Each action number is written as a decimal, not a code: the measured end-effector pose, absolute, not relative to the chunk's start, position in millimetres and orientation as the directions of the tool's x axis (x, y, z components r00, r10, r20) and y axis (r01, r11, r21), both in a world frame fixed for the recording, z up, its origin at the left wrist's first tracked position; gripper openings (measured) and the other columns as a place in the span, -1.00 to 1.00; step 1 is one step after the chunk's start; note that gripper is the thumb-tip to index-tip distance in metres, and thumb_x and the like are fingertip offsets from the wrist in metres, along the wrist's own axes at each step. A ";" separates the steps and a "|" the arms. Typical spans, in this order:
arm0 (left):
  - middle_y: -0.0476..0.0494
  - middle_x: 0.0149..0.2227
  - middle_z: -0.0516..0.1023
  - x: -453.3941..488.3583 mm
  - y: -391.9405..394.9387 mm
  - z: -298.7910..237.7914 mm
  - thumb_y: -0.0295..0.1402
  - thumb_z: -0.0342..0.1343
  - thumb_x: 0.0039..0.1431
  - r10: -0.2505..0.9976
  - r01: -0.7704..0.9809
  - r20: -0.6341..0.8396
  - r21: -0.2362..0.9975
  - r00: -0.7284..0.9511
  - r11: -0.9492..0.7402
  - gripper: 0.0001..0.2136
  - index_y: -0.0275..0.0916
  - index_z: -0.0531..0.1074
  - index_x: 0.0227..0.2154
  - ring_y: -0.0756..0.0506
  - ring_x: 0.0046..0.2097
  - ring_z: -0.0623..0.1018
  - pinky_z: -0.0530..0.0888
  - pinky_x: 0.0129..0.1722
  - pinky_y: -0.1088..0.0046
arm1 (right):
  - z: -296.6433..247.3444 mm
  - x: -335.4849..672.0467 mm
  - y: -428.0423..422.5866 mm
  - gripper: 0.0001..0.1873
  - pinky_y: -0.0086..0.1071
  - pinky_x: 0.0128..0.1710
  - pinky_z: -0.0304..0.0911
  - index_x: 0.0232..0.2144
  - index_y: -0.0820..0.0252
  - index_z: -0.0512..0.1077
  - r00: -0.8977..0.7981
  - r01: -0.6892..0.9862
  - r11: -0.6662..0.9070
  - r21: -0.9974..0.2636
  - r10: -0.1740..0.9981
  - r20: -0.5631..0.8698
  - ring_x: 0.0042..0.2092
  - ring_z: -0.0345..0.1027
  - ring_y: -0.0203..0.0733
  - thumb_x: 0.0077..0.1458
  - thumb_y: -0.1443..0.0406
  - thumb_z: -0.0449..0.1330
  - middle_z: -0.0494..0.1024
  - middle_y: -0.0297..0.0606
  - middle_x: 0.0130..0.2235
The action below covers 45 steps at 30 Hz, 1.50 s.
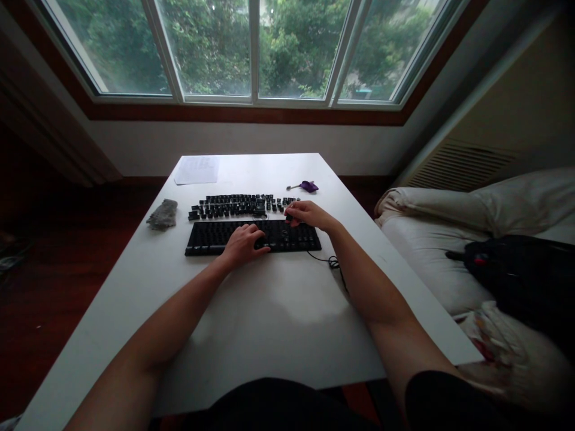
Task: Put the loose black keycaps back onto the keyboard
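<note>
A black keyboard lies lengthwise across the white table. My left hand rests on its middle, fingers spread and thumb stretched along the front edge. Above the keyboard's right part, my right hand is closed in a pinch on a small black piece, which looks like a keycap. Thin, shiny lines show just below those fingertips, too small to make out. Behind the keyboard, loose black keycaps are laid out in rows. My left hand hides part of the keys.
A grey crumpled cloth lies left of the keycaps. At the back are a paper sheet and a small brush beside a purple item. The keyboard's cable runs under my right arm. A bed stands at the right.
</note>
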<state>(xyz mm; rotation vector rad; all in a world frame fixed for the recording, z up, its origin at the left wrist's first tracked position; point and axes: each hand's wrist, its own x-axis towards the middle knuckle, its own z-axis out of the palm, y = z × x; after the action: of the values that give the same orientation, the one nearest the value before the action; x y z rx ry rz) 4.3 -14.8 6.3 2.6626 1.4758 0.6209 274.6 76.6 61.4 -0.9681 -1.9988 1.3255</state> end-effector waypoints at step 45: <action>-0.19 -0.16 0.49 -6.5 -8.8 4.1 -0.04 0.17 0.21 0.778 0.776 0.367 0.195 0.510 -0.600 -0.68 -0.16 0.54 -0.15 -0.20 -0.12 0.44 0.37 -0.09 0.23 | 52.7 301.7 86.4 -0.67 -0.38 -0.27 0.49 -0.30 0.22 0.60 -0.688 0.240 0.178 -0.954 0.725 -0.038 -0.32 0.55 -0.25 0.06 0.06 0.36 0.64 -0.22 -0.35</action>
<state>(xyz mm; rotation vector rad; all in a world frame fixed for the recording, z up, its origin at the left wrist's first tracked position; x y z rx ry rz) -6.5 -8.8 4.1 2.7246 1.4017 0.6667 301.7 86.4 52.7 -0.9079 -2.0332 1.5234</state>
